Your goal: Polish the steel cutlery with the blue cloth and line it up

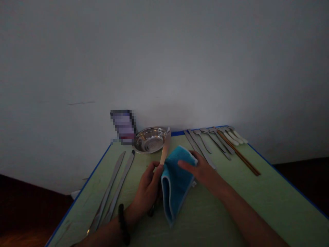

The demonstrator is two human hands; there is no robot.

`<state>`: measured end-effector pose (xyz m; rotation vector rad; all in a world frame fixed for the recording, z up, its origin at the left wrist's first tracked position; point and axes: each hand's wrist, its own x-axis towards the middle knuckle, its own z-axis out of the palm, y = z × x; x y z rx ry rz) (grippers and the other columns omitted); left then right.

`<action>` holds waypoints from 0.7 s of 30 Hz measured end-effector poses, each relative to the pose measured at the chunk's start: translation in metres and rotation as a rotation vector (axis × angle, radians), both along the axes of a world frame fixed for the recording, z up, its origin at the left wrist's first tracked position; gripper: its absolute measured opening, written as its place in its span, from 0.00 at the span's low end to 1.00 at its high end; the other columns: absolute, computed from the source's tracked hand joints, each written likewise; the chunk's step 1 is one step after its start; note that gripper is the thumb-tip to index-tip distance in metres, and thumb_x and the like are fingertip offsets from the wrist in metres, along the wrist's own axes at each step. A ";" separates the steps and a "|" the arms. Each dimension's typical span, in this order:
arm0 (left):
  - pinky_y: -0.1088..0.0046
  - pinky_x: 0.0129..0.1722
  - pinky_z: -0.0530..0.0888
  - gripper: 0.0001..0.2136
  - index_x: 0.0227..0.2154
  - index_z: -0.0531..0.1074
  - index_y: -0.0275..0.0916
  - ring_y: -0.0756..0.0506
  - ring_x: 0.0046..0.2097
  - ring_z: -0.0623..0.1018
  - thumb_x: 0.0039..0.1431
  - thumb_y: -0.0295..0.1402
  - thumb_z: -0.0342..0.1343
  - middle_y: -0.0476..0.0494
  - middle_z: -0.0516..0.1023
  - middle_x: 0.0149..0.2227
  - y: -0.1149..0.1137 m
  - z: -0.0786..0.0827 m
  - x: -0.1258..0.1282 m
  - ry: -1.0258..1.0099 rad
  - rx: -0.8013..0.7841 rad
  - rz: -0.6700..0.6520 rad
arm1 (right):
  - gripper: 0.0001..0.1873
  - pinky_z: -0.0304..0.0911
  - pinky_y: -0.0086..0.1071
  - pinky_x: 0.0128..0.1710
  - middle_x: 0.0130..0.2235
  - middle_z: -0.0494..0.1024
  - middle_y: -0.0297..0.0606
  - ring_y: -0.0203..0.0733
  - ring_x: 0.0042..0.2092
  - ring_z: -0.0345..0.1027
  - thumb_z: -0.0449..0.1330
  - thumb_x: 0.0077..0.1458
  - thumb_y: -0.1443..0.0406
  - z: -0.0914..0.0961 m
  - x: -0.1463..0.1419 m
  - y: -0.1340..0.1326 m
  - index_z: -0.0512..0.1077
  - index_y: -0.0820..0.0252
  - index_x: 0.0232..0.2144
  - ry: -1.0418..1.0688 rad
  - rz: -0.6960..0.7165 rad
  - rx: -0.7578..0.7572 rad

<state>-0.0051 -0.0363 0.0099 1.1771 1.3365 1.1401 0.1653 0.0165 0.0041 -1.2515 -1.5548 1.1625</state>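
My left hand (150,185) is closed around a table knife (166,147), whose blade points up and away in front of the metal bowl. A blue cloth (178,180) with a pale edge hangs folded beside the knife. My right hand (196,168) grips the cloth from its right side, thumb on top and fingers partly hidden behind it. The cloth lies close against the knife and the left fingers; whether it touches the blade I cannot tell. A dark beaded bracelet (123,223) circles my left wrist.
Two knives (110,188) lie at the left of the green table (205,219). At the back stand a shiny metal bowl (150,140) and a blurred-out upright panel (124,127). Knives (199,145), spoons and forks, wooden chopsticks (241,156) and white-handled pieces (231,137) lie at the right.
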 end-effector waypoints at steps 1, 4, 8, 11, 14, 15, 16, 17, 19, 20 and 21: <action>0.84 0.13 0.62 0.14 0.32 0.62 0.40 0.54 0.16 0.65 0.57 0.47 0.49 0.59 0.64 0.17 0.000 0.000 0.000 -0.013 0.003 -0.017 | 0.22 0.67 0.36 0.33 0.35 0.78 0.41 0.42 0.33 0.72 0.63 0.43 0.55 0.002 0.003 0.001 0.69 0.60 0.39 -0.028 -0.007 -0.032; 0.83 0.15 0.64 0.15 0.32 0.62 0.40 0.54 0.17 0.66 0.54 0.48 0.52 0.58 0.66 0.17 0.000 -0.002 0.000 -0.061 0.011 -0.046 | 0.16 0.67 0.39 0.37 0.34 0.79 0.41 0.45 0.35 0.73 0.64 0.42 0.61 0.004 0.010 0.005 0.71 0.61 0.35 0.159 -0.051 -0.205; 0.86 0.10 0.57 0.13 0.33 0.61 0.41 0.56 0.13 0.59 0.58 0.46 0.49 0.61 0.61 0.13 -0.002 -0.009 -0.004 -0.054 0.051 0.008 | 0.18 0.68 0.40 0.40 0.34 0.80 0.39 0.45 0.36 0.74 0.65 0.41 0.64 0.007 0.011 0.011 0.72 0.61 0.38 0.642 -0.207 -0.386; 0.86 0.10 0.54 0.12 0.33 0.60 0.41 0.57 0.12 0.57 0.61 0.45 0.46 0.62 0.59 0.12 -0.006 -0.011 -0.006 -0.040 0.172 0.081 | 0.20 0.68 0.40 0.41 0.36 0.80 0.38 0.45 0.37 0.74 0.66 0.41 0.66 0.008 0.008 0.013 0.71 0.60 0.39 0.804 -0.311 -0.440; 0.86 0.11 0.55 0.12 0.33 0.61 0.40 0.56 0.13 0.58 0.62 0.45 0.44 0.60 0.60 0.14 -0.010 -0.009 -0.006 -0.027 0.178 0.021 | 0.19 0.68 0.39 0.44 0.38 0.80 0.37 0.44 0.40 0.73 0.65 0.42 0.67 0.009 0.001 0.011 0.71 0.59 0.40 0.927 -0.305 -0.523; 0.86 0.11 0.55 0.12 0.32 0.61 0.40 0.56 0.13 0.59 0.62 0.45 0.45 0.60 0.60 0.15 -0.011 -0.008 -0.005 -0.019 0.151 -0.010 | 0.18 0.67 0.39 0.44 0.38 0.80 0.37 0.44 0.41 0.73 0.65 0.43 0.68 0.010 -0.001 0.009 0.72 0.59 0.40 0.968 -0.284 -0.542; 0.87 0.11 0.55 0.12 0.32 0.60 0.40 0.56 0.14 0.59 0.62 0.44 0.45 0.60 0.61 0.15 -0.011 -0.006 -0.004 -0.008 0.119 -0.038 | 0.18 0.67 0.39 0.45 0.39 0.80 0.37 0.44 0.42 0.73 0.64 0.43 0.68 0.012 -0.004 0.006 0.72 0.59 0.40 1.004 -0.254 -0.558; 0.87 0.11 0.55 0.12 0.32 0.60 0.40 0.56 0.14 0.59 0.62 0.44 0.44 0.59 0.61 0.15 -0.011 -0.005 -0.004 0.004 0.090 -0.053 | 0.17 0.66 0.39 0.46 0.39 0.80 0.37 0.44 0.43 0.72 0.64 0.42 0.67 0.015 -0.006 0.002 0.72 0.59 0.39 1.034 -0.219 -0.573; 0.87 0.10 0.56 0.11 0.33 0.60 0.41 0.56 0.13 0.60 0.62 0.44 0.43 0.59 0.63 0.15 -0.008 -0.005 -0.004 0.034 0.039 -0.073 | 0.15 0.66 0.40 0.46 0.37 0.80 0.38 0.46 0.44 0.72 0.64 0.42 0.63 0.021 -0.008 -0.005 0.73 0.60 0.36 1.077 -0.129 -0.602; 0.86 0.10 0.56 0.11 0.33 0.59 0.41 0.56 0.13 0.60 0.62 0.44 0.43 0.59 0.64 0.15 -0.007 -0.005 -0.004 0.051 0.014 -0.091 | 0.16 0.65 0.41 0.45 0.35 0.80 0.39 0.48 0.44 0.72 0.63 0.43 0.58 0.024 -0.008 -0.008 0.74 0.60 0.34 1.089 -0.073 -0.617; 0.86 0.09 0.56 0.11 0.34 0.59 0.41 0.56 0.12 0.60 0.62 0.44 0.43 0.59 0.65 0.15 -0.005 -0.006 -0.005 0.066 -0.005 -0.106 | 0.19 0.65 0.43 0.45 0.34 0.80 0.40 0.49 0.44 0.72 0.61 0.43 0.52 0.027 -0.008 -0.011 0.74 0.59 0.34 1.094 -0.019 -0.627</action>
